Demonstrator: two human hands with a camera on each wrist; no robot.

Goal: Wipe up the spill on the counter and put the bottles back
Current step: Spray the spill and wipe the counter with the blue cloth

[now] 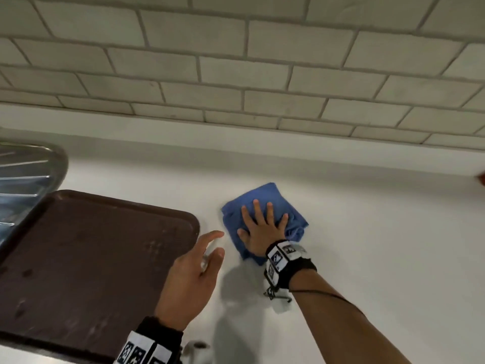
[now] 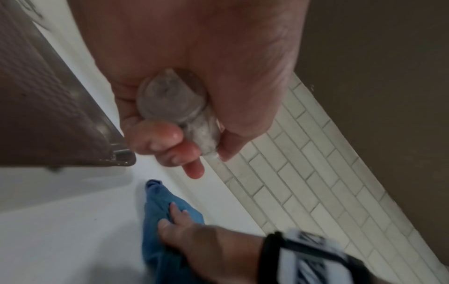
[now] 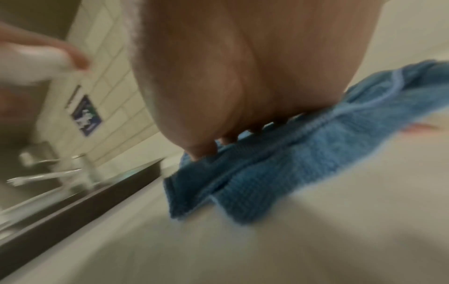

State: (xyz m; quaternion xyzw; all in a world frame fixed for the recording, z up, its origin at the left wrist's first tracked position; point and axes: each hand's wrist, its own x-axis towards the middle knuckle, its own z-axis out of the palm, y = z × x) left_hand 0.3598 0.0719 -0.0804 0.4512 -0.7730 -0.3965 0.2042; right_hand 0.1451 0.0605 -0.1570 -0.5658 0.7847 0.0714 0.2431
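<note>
On the white desk (image 1: 367,232), the right hand (image 1: 262,232) presses a folded blue cloth (image 1: 273,198) flat, fingers spread wide. Beside a brown tray (image 1: 91,245), the left hand (image 1: 189,279) curls round a small clear bottle (image 2: 175,107), mostly hidden in the palm. The right wrist view is blurred. White brick tiles (image 1: 236,61) back the desk.

Bare counter (image 1: 367,232) right of cloth (image 1: 278,203); tray (image 1: 78,245) blocks left.
</note>
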